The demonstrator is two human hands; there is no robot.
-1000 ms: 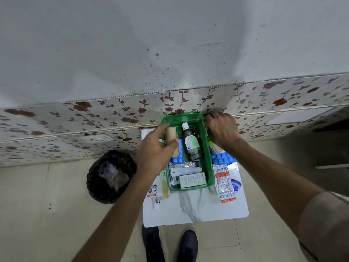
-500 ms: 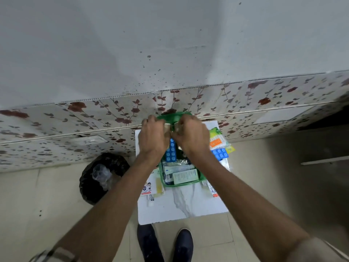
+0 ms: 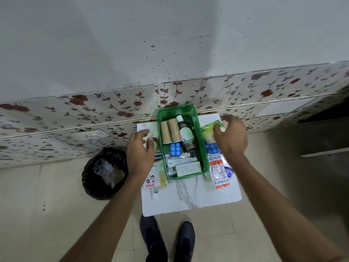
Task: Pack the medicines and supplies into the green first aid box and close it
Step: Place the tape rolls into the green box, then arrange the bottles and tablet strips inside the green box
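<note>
Green first aid box (image 3: 201, 148) sits open on the white surface (image 3: 198, 197), two tan rolls (image 3: 171, 132) and a bottle (image 3: 186, 133) inside; left hand (image 3: 140, 150) at its 9 o'clock, right hand (image 3: 231, 137) at 3 o'clock, both loosely spread, empty

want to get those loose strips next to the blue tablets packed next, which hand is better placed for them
Right. The right hand hovers just beyond the blister strips on the box's right side; the left hand is across the box by the tape roll.
</note>
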